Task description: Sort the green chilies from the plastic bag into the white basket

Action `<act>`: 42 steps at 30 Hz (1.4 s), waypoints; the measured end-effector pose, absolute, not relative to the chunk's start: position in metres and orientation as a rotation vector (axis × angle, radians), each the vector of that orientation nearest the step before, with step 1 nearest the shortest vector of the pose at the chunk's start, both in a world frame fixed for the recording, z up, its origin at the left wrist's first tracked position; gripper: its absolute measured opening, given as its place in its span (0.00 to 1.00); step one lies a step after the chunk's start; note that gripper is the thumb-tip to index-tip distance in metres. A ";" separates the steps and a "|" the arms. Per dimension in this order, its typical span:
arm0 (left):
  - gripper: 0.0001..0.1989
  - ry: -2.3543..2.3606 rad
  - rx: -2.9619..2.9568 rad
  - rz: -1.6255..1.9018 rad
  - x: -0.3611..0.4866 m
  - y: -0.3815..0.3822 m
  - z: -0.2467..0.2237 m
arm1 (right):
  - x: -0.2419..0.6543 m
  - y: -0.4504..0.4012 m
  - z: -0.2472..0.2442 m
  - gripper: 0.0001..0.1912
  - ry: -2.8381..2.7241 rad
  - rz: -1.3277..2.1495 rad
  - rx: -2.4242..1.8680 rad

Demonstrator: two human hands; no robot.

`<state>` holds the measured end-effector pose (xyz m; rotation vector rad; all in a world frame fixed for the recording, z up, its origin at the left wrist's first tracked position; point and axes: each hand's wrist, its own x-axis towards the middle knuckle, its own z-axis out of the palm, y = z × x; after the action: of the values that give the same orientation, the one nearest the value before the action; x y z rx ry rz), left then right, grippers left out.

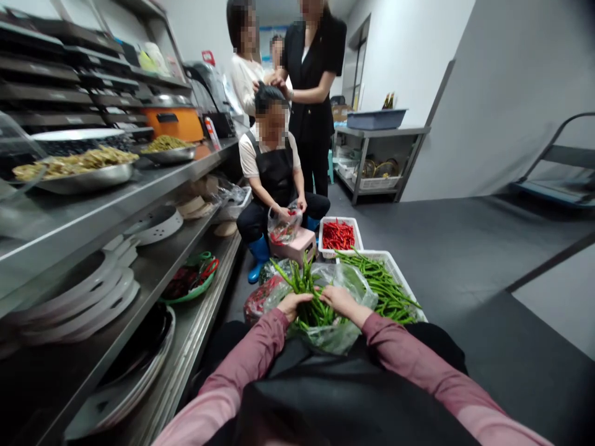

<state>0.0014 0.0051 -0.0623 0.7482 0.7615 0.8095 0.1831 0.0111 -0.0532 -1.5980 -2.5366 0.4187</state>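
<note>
Nearest you, your left hand (292, 303) is closed around a bunch of green peppers (304, 282), thumb across the near side, tips pointing up and away from you. Your right hand (341, 300) is just beside it, fingers bent in against the same peppers; you cannot tell from here whether they pinch one or only rest there. The hands are near each other, over a clear bag (332, 342) in front of your lap, and more of the peppers lie loose in it. Expect each pepper to be light, with slick skin and a long, thin body that bends a little before it snaps; a loose bunch will likely slide apart, so take hold around its middle with a gentle, even grip, and hold a single one close to the stem. The bag is likely limp and apt to cling to fingers. Beyond, to the right, a white crate (406, 282) holds more green peppers, and just past it a smaller basket (358, 233) holds red peppers (338, 235). Farther still, a seated co-worker (273, 167) handles a small bag (283, 228) above a pink stool (297, 248).
</note>
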 end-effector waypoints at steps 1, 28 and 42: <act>0.25 0.763 0.753 0.804 0.001 0.003 -0.061 | 0.186 0.011 -0.050 0.14 -2.577 0.465 -1.533; 0.27 0.650 0.703 0.789 -0.024 0.022 -0.085 | 0.155 0.017 -0.045 0.14 -1.653 1.109 -1.133; 0.23 0.639 0.733 0.723 -0.015 0.023 -0.080 | 0.172 0.021 -0.029 0.09 -2.004 0.382 -1.213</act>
<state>-0.0147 0.0230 -0.0797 0.7329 0.6394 0.7231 0.1725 0.0214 -0.0289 -1.2129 -2.0040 0.3821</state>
